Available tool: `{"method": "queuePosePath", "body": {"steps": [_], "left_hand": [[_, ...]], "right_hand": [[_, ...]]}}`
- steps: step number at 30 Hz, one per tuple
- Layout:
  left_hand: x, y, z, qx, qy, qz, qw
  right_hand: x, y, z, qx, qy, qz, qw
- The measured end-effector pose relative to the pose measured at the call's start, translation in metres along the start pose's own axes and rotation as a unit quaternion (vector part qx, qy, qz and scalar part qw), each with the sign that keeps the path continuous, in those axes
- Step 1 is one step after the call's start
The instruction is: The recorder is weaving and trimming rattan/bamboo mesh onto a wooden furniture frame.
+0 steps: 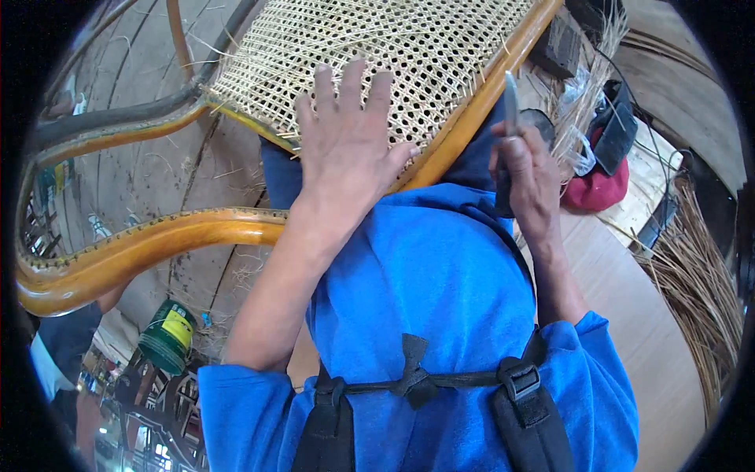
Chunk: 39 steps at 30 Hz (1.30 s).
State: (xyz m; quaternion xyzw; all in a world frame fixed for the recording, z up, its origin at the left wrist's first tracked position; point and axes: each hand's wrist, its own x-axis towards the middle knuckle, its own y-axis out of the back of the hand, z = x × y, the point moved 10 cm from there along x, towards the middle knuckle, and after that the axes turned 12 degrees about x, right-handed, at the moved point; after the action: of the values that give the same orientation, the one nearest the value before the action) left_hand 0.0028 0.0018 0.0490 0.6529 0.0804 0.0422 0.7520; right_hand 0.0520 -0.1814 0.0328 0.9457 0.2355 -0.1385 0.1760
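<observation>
A panel of woven cane (pixel 429 67) with an open hole pattern lies across my lap, set in a varnished wooden chair frame (pixel 472 102). Loose cane ends stick out along its edges. My left hand (pixel 344 149) rests flat on the near part of the weave, fingers spread and pointing away from me. To the right of the frame, my right hand (pixel 531 177) grips a knife (pixel 511 102). Its blade points up and away, apart from the cane, and its handle is mostly hidden by my fingers.
The curved wooden frame (pixel 173 244) sweeps out to the left. A green bucket (pixel 167 338) stands on the plank floor. At right are a red cloth bundle (pixel 602 189), a dark pouch (pixel 617 130) and bundled cane strands (pixel 700 267). Another person's leg (pixel 67 346) shows at lower left.
</observation>
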Motion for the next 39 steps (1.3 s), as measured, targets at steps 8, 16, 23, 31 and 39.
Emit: {"method": "queuePosePath", "body": {"steps": [8,16,23,31,39], "left_hand": [[-0.061,-0.036,-0.027,-0.651,0.261,-0.068,0.710],[-0.056,0.020,-0.094,-0.822,0.164,0.015,0.546],[-0.047,0.043,-0.113,-0.437,0.166,-0.102,0.878],[-0.019,0.019,-0.098,-0.082,-0.007,-0.165,0.983],[0.002,-0.029,-0.048,0.036,-0.137,-0.241,0.960]], "right_hand": [[-0.029,-0.135,-0.070,-0.020,0.204,-0.333,0.920],[0.043,-0.132,-0.034,-0.196,0.194,-0.234,0.932],[0.034,-0.148,-0.023,-0.254,0.376,-0.279,0.846],[0.050,-0.131,-0.025,-0.117,0.132,-0.208,0.962],[0.058,-0.099,-0.015,-0.006,0.011,-0.200,0.980]]}}
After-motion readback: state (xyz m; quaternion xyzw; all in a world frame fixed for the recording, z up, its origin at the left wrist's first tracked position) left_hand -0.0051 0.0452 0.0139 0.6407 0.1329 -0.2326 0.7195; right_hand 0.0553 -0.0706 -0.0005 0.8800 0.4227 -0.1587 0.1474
